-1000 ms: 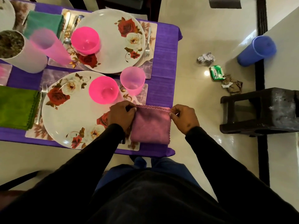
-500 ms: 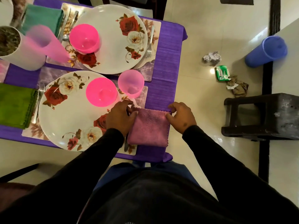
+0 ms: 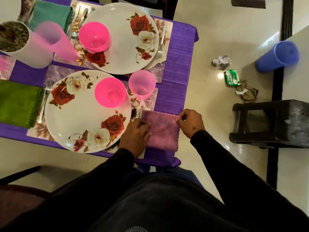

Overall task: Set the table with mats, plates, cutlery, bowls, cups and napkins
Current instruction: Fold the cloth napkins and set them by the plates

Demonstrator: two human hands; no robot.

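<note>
A folded purple napkin lies on the purple tablecloth at the table's near right corner. My left hand rests on its left edge, fingers flat on the cloth. My right hand pinches its top right corner. Just left stands a rose-patterned plate with a pink bowl on it, and a pink cup on the mat. A spoon shows between plate and napkin. A second plate with a pink bowl sits behind.
A green napkin and fork lie left of the near plate. A teal napkin, tall pink cup and white pot stand at the back left. A dark stool, blue tumbler and litter lie to the right.
The napkin has shifted slightly on the corner. My left hand has slid down along its left edge and now lies flat; my right hand still pinches the top right corner.
</note>
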